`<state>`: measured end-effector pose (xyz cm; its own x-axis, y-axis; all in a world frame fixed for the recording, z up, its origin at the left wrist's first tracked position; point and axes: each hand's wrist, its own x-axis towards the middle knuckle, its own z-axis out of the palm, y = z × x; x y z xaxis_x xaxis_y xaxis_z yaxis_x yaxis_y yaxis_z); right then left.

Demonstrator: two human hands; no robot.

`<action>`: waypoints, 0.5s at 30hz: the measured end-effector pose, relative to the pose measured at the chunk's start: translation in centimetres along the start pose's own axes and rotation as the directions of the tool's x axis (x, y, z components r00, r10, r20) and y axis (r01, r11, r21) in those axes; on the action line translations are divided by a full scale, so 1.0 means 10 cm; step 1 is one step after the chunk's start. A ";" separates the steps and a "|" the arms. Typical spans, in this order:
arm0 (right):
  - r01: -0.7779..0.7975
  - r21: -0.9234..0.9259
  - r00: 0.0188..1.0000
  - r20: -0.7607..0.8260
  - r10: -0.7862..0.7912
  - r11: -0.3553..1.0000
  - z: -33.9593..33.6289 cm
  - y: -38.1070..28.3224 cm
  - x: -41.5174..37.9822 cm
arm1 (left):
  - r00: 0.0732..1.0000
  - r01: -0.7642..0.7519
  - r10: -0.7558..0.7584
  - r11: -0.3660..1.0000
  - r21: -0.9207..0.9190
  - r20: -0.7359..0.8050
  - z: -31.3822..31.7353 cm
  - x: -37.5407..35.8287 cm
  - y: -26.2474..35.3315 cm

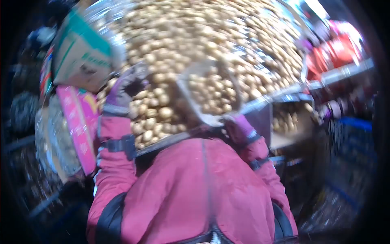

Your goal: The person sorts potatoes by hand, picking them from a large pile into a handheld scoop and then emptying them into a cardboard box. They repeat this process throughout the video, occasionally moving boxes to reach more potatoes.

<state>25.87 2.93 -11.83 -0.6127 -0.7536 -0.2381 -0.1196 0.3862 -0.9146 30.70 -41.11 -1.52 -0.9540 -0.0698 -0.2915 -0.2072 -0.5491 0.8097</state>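
A large heap of small round tan items (pixel 158 97), like potatoes or nuts, fills a bin with a metal edge. My left hand (pixel 128 83), in a purple and grey glove, is over the heap's left side, fingers curled; whether anything is between them is blurred. At the bin's front edge my right hand (pixel 239 128), in a purple glove, is closed on the near rim of a scoop-like container (pixel 187 99). The container rests tilted on the heap, and several of the round items show inside it.
At the left stand a green and brown cardboard box (pixel 83 61), a pink box (pixel 75 122) and a clear bag (pixel 57 138). On the right, a co-worker's gloved hand (pixel 333 110) is beside a box of the same items (pixel 286 122). A red bundle (pixel 331 57) lies farther back.
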 end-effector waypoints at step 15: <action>-0.386 0.678 0.773 -0.132 0.620 0.626 0.33 0.08 -1.72 | 0.688 0.083 -0.518 0.752 0.654 0.508 3.34 0.66 -1.36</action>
<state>38.86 14.48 -9.55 -0.6508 -0.2735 -0.7083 0.6913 0.1724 -0.7017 19.97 -6.27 2.54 -0.6588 0.6599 -0.3613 -0.3770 0.1260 0.9176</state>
